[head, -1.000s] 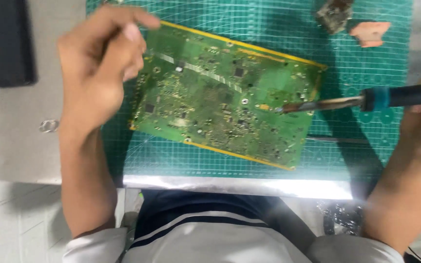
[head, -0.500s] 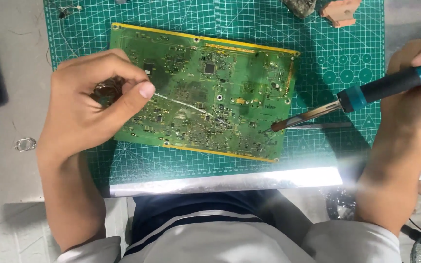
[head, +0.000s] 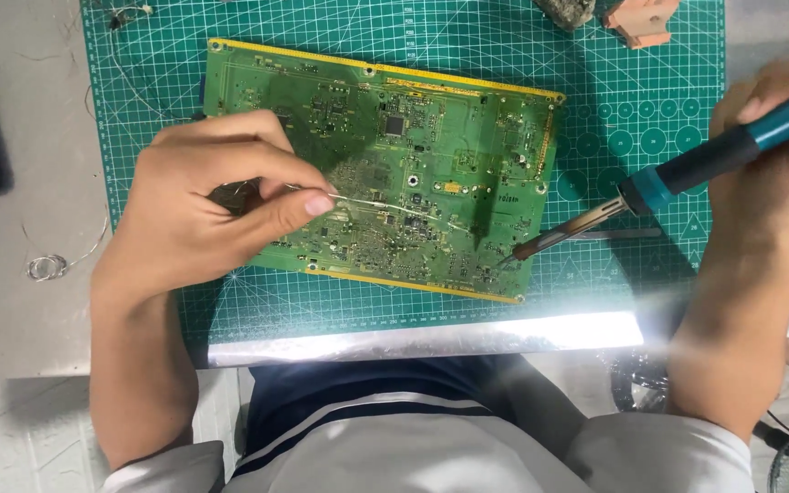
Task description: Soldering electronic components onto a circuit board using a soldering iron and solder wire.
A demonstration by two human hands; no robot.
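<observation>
L fingers (head: 308,203): thumb + index pinched shut on thin solder wire (head: 394,208), mid-left of frame; wire runs right across the board toward its lower-right part.
L hand (head: 203,215): rests over board's left edge, wrist at lower left.
R fingers (head: 760,108): wrapped closed round iron (head: 678,178) handle, upper right; grip partly cut by frame edge.
Iron tip: down at board's lower-right edge, touching or just above, can't tell which.
Board (head: 431,164): green PCB, flat on cutting mat (head: 632,91), centre-top, tilted a bit.
Change: vs. a sec ago L hand was up off the top-left corner w/ no wire laid out; now wire is fed across the board, its end close to the tip. Iron tip sits lower on the board too.
Means: prob. wire + tip converging on one joint, soldering about to start, judged only.
Around: wire coil (head: 46,267) on grey table at left; orange bit (head: 643,20) top right of mat.
</observation>
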